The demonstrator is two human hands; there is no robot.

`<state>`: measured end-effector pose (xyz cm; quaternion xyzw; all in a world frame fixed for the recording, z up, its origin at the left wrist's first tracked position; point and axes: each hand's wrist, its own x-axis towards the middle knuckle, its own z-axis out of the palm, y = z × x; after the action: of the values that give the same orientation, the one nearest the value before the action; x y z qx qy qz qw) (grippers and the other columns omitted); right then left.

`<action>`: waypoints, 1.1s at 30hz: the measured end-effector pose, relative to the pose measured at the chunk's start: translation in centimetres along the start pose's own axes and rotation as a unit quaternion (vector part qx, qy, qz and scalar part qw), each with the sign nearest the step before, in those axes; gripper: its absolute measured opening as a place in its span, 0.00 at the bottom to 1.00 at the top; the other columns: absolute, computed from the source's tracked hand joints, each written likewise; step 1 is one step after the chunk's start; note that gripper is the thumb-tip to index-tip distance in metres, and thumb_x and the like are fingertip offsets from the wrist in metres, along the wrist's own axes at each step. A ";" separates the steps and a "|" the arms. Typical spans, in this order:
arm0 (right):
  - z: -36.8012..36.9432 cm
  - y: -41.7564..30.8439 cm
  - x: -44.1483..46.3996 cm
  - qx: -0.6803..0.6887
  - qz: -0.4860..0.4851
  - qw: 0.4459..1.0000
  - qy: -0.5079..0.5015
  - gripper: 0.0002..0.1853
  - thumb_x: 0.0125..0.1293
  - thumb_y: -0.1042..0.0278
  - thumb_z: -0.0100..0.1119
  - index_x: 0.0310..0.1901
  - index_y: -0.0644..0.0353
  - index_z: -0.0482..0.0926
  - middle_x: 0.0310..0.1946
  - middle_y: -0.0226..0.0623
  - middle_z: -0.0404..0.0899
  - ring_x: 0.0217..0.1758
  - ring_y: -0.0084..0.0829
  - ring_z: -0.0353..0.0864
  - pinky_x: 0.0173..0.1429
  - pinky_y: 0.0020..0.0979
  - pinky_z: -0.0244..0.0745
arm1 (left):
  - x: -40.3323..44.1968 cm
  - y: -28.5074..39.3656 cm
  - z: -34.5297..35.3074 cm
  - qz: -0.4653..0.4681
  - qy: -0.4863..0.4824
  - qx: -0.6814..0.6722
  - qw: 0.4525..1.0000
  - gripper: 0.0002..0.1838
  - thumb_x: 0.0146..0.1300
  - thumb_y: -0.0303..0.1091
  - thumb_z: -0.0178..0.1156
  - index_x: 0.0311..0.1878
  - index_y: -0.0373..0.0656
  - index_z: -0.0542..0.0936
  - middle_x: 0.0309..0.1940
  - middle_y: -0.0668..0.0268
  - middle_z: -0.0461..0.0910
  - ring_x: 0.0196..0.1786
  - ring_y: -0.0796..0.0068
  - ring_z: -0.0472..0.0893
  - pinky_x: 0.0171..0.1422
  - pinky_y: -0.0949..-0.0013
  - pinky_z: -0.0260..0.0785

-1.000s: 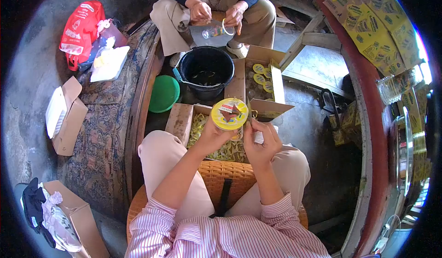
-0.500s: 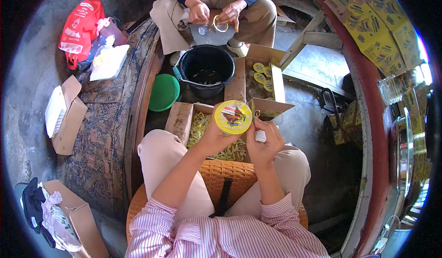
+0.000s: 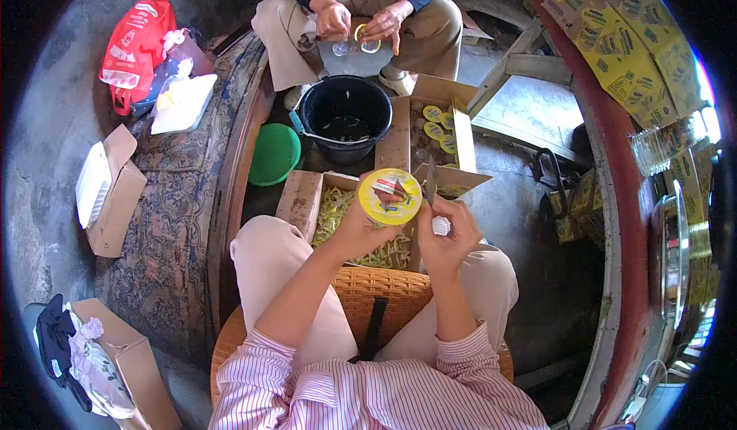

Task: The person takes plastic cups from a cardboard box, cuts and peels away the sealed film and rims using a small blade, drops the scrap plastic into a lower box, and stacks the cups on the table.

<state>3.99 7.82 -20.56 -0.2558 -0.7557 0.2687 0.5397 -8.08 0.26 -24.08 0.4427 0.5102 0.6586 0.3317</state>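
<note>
A round cup with a yellow printed lid (image 3: 390, 197) is in my left hand (image 3: 359, 230), its lid facing up toward me. My right hand (image 3: 449, 238) is closed around a knife (image 3: 431, 180) with a pale handle, and the blade points up just right of the lid's edge. Below both hands, an open cardboard box (image 3: 298, 202) holds many yellow-green strips (image 3: 332, 209). Beyond it, a second cardboard box (image 3: 393, 140) contains several cups with yellow lids (image 3: 433, 131).
A black bucket (image 3: 345, 144) and a green basin (image 3: 274, 154) stand ahead. Across from me sits a person whose hands (image 3: 384, 24) hold a clear cup and a yellow ring. A wooden frame (image 3: 537, 66) is at the right, a red bag (image 3: 138, 50) at the left.
The yellow-lidded cup has shifted slightly right in my left hand. My right hand and the knife have moved a little right, away from the lid. The other person's hands have turned the yellow ring.
</note>
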 end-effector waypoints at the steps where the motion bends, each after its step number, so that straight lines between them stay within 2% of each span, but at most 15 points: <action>1: 0.0 -0.3 0.0 0.000 -0.001 1.000 -0.002 0.08 0.45 0.85 0.61 0.30 0.65 0.78 0.26 0.41 0.79 0.27 0.31 0.79 0.31 0.24 0.73 | 0.0 -0.2 0.0 0.009 0.013 0.015 1.000 0.35 0.45 0.25 0.64 0.58 0.37 0.59 0.51 0.62 0.66 0.53 0.73 0.69 0.59 0.69 0.61; 9: 0.5 -0.2 -0.4 -0.028 -0.036 0.999 -0.009 0.09 0.44 0.85 0.61 0.30 0.64 0.78 0.23 0.41 0.77 0.24 0.32 0.77 0.28 0.25 0.70 | 0.0 0.2 -0.2 0.050 0.048 0.059 0.996 0.36 0.48 0.27 0.65 0.59 0.36 0.56 0.52 0.60 0.64 0.55 0.70 0.68 0.60 0.68 0.59; 15: 0.8 -0.1 -0.6 -0.031 -0.051 0.998 -0.006 0.09 0.44 0.85 0.61 0.30 0.65 0.78 0.22 0.40 0.77 0.23 0.32 0.76 0.27 0.25 0.70 | 0.2 0.6 -0.5 0.093 0.046 0.152 0.983 0.36 0.49 0.27 0.64 0.58 0.36 0.55 0.52 0.59 0.65 0.54 0.71 0.70 0.60 0.68 0.61; 18: 0.8 -0.2 -0.5 -0.031 -0.052 0.998 0.000 0.09 0.44 0.86 0.61 0.30 0.65 0.78 0.22 0.40 0.77 0.23 0.30 0.76 0.27 0.25 0.69 | 0.0 0.6 -0.1 0.072 0.048 0.079 0.993 0.35 0.49 0.27 0.64 0.58 0.35 0.56 0.51 0.58 0.67 0.54 0.71 0.70 0.59 0.69 0.62; 27: 0.5 0.3 0.0 -0.033 -0.056 0.998 0.007 0.10 0.45 0.87 0.60 0.31 0.65 0.78 0.23 0.40 0.77 0.22 0.29 0.75 0.26 0.24 0.69 | -0.3 0.8 0.0 0.053 -0.008 0.120 0.991 0.36 0.47 0.27 0.65 0.58 0.38 0.57 0.51 0.58 0.67 0.54 0.71 0.70 0.59 0.68 0.61; 33: 0.3 0.2 0.0 -0.022 -0.011 1.000 0.012 0.09 0.45 0.86 0.61 0.30 0.65 0.78 0.24 0.40 0.78 0.22 0.28 0.76 0.26 0.23 0.69 | -0.2 0.5 0.2 0.040 -0.012 0.078 0.996 0.37 0.45 0.27 0.66 0.58 0.37 0.57 0.52 0.58 0.66 0.55 0.70 0.69 0.60 0.67 0.61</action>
<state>3.71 7.88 -20.79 -0.2626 -0.7576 0.2433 0.5458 -7.77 0.00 -23.61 0.4948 0.5385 0.6240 0.2755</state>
